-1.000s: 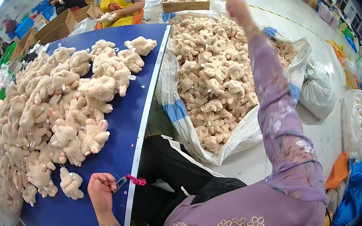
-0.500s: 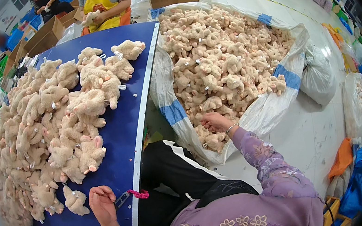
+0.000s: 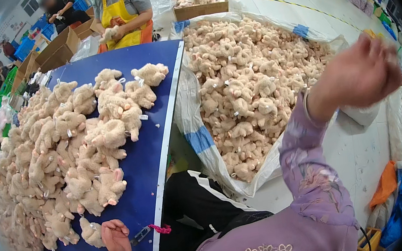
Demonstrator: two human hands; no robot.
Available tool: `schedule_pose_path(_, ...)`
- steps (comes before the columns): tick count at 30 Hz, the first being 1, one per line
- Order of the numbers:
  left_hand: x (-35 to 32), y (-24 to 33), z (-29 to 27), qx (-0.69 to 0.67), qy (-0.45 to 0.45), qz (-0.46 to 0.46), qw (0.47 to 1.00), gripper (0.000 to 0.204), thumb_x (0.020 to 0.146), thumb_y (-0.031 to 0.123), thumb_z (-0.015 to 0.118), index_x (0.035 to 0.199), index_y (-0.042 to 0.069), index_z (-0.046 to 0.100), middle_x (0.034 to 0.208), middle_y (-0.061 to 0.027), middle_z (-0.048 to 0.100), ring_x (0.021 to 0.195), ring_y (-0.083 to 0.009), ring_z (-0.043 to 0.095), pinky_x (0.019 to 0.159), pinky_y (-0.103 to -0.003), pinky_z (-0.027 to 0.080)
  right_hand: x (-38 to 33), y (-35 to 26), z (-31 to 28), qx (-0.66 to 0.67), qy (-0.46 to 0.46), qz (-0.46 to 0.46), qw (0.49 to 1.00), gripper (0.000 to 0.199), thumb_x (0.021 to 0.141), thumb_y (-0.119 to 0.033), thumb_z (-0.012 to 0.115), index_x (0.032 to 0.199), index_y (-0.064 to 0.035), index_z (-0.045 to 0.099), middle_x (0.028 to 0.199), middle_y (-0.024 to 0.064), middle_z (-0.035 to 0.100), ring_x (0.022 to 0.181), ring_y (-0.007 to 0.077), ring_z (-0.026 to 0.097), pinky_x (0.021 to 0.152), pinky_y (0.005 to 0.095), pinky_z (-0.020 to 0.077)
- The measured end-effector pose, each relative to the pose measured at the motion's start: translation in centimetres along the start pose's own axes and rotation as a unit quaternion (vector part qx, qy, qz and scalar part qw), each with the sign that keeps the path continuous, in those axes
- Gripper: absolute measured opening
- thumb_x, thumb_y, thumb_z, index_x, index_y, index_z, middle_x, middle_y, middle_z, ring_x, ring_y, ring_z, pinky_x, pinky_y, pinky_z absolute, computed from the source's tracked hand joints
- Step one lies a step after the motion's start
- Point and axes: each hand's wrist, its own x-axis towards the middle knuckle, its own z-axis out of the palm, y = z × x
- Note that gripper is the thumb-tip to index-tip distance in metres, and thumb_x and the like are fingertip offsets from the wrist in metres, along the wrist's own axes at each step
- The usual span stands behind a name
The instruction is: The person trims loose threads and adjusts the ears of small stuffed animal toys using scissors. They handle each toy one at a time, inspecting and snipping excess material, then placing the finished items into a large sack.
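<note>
Left hand (image 3: 118,240): fingers loosely bent; whether they grip anything cannot be determined. Just right of them are small grey metal snips (image 3: 142,234) with a bright pink cord; contact unclear. Just left, a cream plush toy (image 3: 91,232) lies on the blue flat-topped table (image 3: 141,196), near a heap of similar toys (image 3: 78,138). Right hand (image 3: 359,73): raised, motion-blurred; grip cannot be determined. Beyond, a white woven sack (image 3: 189,104) with blue bands holds more cream toys (image 3: 253,91).
</note>
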Motion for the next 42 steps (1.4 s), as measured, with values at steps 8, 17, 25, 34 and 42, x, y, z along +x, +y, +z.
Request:
schedule_pose_path(8, 0.5, 0.8, 1.1, 0.014, 0.0, 0.003, 1.0, 0.02, 0.097, 0.025, 0.046, 0.09, 0.006, 0.047, 0.085, -0.0122, 0.057, 0.066, -0.0156, 0.052, 0.059, -0.027, 0.042, -7.8, 33.0, -4.0, -0.351, -0.342, 0.031, 0.871, 0.042, 0.088, -0.03, 0.057, 0.108, 0.006, 0.049, 0.106, 0.0226, 0.057, 0.091, 0.0345, 0.056, 0.078, 0.0447, 0.0446)
schedule_pose_path(17, 1.0, -0.3, 1.0, 0.035, -0.009, -0.018, 0.999, 0.02, 0.099, 0.026, 0.043, 0.091, 0.008, 0.046, 0.085, -0.0104, 0.055, 0.067, -0.0152, 0.051, 0.059, -0.026, 0.04, -30.8, 17.9, -19.0, -0.334, -0.566, 0.553, 0.513, 0.033, 0.085, -0.021, 0.05, 0.101, 0.0041, 0.063, 0.09, 0.0221, 0.068, 0.084, 0.0314, 0.066, 0.079, 0.0392, 0.0516)
schedule_pose_path(25, 0.9, -0.4, 0.3, 0.016, 0.003, -0.019, 1.0, 0.022, 0.095, 0.026, 0.052, 0.091, 0.005, 0.048, 0.086, -0.0131, 0.057, 0.066, -0.0164, 0.052, 0.059, -0.026, 0.042, -25.6, 27.1, -12.6, -0.323, -0.439, 0.672, 0.502, 0.05, 0.078, -0.003, 0.055, 0.127, -0.0027, 0.045, 0.07, 0.0099, 0.061, 0.049, 0.0166, 0.055, 0.044, 0.0308, 0.0467)
schedule_pose_path(34, 0.0, -0.5, -2.5, 0.01, 0.001, -0.027, 1.0, 0.021, 0.099, 0.028, 0.046, 0.094, 0.008, 0.049, 0.087, -0.0087, 0.055, 0.067, -0.0137, 0.05, 0.059, -0.024, 0.04, -24.6, 29.4, -10.6, -0.351, -0.423, 0.667, 0.503, 0.052, 0.078, -0.003, 0.051, 0.128, -0.001, 0.034, 0.075, 0.0097, 0.061, 0.051, 0.0144, 0.052, 0.042, 0.0301, 0.0445)
schedule_pose_path(42, 0.7, -0.2, -2.4, 0.009, 0.025, -0.021, 0.999, 0.02, 0.096, 0.025, 0.05, 0.092, 0.006, 0.048, 0.086, -0.0117, 0.057, 0.066, -0.0152, 0.052, 0.058, -0.026, 0.041, -26.8, 27.6, -9.0, -0.339, -0.434, 0.664, 0.506, 0.052, 0.082, -0.008, 0.051, 0.131, -0.0008, 0.034, 0.076, 0.0107, 0.062, 0.052, 0.0152, 0.053, 0.042, 0.0304, 0.044)
